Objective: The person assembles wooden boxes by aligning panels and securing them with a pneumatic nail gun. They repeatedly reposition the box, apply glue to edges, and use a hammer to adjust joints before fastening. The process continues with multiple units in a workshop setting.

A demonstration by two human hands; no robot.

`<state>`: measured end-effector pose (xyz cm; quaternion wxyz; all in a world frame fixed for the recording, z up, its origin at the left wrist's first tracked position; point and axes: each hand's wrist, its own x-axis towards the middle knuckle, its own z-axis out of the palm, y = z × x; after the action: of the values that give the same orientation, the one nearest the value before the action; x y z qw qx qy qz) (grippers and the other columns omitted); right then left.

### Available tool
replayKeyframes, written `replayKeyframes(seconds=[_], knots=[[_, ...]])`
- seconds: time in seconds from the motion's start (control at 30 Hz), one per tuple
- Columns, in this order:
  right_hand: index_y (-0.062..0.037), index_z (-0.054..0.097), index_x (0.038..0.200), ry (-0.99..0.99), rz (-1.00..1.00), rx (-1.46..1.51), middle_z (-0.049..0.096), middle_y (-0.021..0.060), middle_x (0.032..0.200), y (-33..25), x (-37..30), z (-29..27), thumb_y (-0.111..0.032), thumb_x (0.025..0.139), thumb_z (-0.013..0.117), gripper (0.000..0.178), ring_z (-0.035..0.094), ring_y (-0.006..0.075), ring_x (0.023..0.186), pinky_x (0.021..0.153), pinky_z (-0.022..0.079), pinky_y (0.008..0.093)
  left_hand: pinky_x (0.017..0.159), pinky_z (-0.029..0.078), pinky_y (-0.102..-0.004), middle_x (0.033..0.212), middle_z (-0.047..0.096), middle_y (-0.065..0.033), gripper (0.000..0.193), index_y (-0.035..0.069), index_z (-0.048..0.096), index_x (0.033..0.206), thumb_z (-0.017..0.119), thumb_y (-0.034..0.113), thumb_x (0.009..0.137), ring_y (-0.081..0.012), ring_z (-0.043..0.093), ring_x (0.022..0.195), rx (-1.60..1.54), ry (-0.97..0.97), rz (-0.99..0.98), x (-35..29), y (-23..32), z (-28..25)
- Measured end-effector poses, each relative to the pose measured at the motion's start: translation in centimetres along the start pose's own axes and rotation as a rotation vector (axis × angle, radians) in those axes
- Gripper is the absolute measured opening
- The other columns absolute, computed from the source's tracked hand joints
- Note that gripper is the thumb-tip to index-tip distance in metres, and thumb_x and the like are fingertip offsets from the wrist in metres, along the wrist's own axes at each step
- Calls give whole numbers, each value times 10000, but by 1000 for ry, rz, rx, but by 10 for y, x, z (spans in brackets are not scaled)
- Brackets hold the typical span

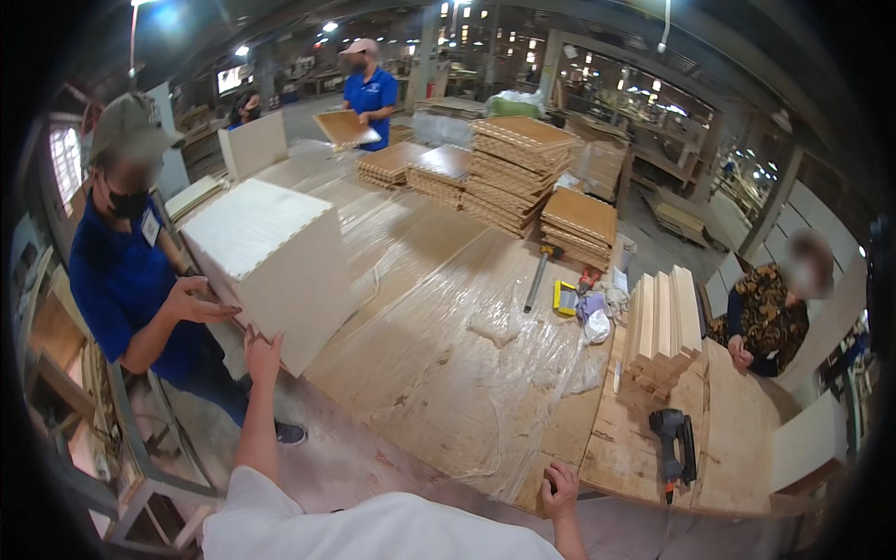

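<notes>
My left hand (263, 355) presses flat against the near lower edge of a large pale wooden box (275, 252) that rests tilted at the left end of the worktable (439, 373). A person in a blue shirt (126, 280) stands at the left with a hand also on the box. My right hand (560, 492) grips the near edge of the worktable with its fingers curled over it. The table top is covered with wrinkled clear plastic sheet (504, 355).
Stacks of brown slatted panels (518, 168) fill the far end of the table. A stack of pale boards (665, 327), a black nail gun (674, 443), a yellow tape measure (565, 299) and a hammer (539, 275) lie at right. Two other people stand farther off.
</notes>
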<state>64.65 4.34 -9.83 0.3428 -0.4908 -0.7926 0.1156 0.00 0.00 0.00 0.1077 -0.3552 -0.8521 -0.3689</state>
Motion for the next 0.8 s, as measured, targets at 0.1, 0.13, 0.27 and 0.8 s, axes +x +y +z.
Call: replayKeyframes(seconds=[0.1, 0.13, 0.27, 0.8], knots=[[-58, 649, 979, -2, -8, 68, 616, 117, 1112, -14, 2, 25, -107, 702, 634, 282, 545, 322, 1084, 946, 417, 435, 1072, 344, -415, 1384, 415, -307, 535, -25, 640, 1146, 666, 401, 823, -418, 390, 1297, 115, 62, 66, 14, -8, -28], [-54, 649, 980, 1, -24, 58, 616, 115, 1113, -10, 3, 23, -107, 707, 629, 279, 544, 323, 1084, 945, 416, 437, 1066, 349, -416, 1386, 397, -327, 548, -41, 640, 1135, 655, 414, 829, -420, 390, 1295, 156, 27, 104, 11, -5, -22], [-52, 647, 997, 11, 12, -3, 614, 112, 1121, 1, -7, 8, -111, 731, 615, 275, 541, 328, 1091, 954, 408, 446, 1077, 331, -416, 1438, 297, -346, 527, -75, 642, 1089, 665, 387, 837, -447, 333, 1329, 22, 97, 165, -12, 45, 29], [-57, 645, 1028, -31, 83, 270, 611, 124, 1142, 37, 6, -29, -100, 766, 628, 266, 533, 324, 1131, 972, 418, 425, 1072, 327, -439, 1496, 129, -359, 256, -25, 674, 932, 703, 214, 846, -472, 220, 1389, -533, 13, 357, -193, 262, 107]])
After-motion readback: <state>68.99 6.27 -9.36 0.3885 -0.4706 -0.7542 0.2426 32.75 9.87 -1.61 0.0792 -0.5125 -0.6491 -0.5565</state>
